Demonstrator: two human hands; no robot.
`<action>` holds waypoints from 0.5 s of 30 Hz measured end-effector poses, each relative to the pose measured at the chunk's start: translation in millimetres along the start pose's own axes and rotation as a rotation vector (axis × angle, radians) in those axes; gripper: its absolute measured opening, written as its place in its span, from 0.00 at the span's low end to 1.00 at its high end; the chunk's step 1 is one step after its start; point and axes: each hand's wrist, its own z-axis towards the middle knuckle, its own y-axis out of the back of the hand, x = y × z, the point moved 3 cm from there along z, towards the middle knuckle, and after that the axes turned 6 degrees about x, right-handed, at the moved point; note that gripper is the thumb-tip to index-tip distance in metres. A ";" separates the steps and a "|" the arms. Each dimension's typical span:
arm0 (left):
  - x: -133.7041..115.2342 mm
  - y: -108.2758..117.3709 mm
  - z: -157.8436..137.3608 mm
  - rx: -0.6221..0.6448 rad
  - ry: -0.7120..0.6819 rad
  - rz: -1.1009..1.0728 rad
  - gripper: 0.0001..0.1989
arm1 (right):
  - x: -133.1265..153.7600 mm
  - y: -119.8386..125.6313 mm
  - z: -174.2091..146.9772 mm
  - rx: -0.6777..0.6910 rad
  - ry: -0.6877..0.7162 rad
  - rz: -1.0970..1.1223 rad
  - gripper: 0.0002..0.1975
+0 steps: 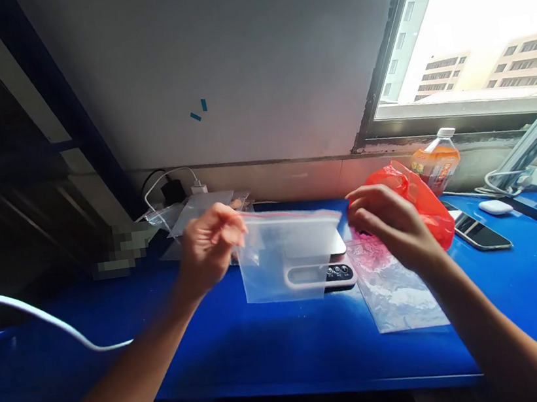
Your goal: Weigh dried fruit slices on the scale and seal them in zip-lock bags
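My left hand (214, 241) is closed in a pinch on the upper left corner of a clear zip bag (276, 259) with a red line along its top. The bag hangs flat, and nothing shows inside it. Through the film a white kitchen scale (342, 274) with dark buttons is visible on the table behind. Just right of the bag's free corner, my right hand (389, 218) is loosely bent and a little blurred, apparently holding nothing. Below it lies a clear plastic bag (400, 296) with pink material (369, 250) at its upper end.
Behind my right hand sits a red plastic bag (436, 215), with an orange drink bottle (439, 162) at the wall. A phone (482, 229) and white earbud case (495, 207) lie right on the blue table (269, 352). Clear bags (196, 214) and chargers (199, 188) are back left.
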 end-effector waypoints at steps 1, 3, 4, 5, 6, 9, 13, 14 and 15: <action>-0.1 -7.2 -1.5 0.046 0.037 -0.002 0.11 | 3.9 -8.3 -2.3 0.051 0.011 0.001 0.12; -0.5 -21.8 -5.4 0.113 0.118 -0.020 0.13 | 7.6 -22.9 -7.0 0.099 0.028 -0.034 0.12; -0.6 -28.1 -7.5 0.129 0.156 -0.037 0.13 | 7.5 -27.3 -8.9 0.089 0.032 -0.051 0.14; -0.5 -33.2 -9.4 0.140 0.188 -0.054 0.13 | 6.6 -29.3 -10.4 0.066 0.035 -0.055 0.16; -0.4 -37.3 -11.1 0.149 0.213 -0.065 0.13 | 5.5 -29.3 -11.3 0.043 0.037 -0.047 0.17; -0.5 -45.7 -15.0 0.205 0.239 -0.053 0.13 | 5.5 -19.7 -12.1 0.030 0.038 -0.049 0.19; -2.4 -53.5 -17.4 0.422 0.190 -0.035 0.13 | 9.4 13.1 -12.8 0.039 -0.038 -0.016 0.20; -1.0 -53.1 -16.2 0.478 0.170 -0.002 0.13 | 7.8 25.6 -13.6 0.002 -0.086 0.026 0.21; 2.2 -50.1 -13.4 0.501 0.148 0.066 0.13 | 4.5 39.2 -14.6 -0.052 -0.140 0.062 0.23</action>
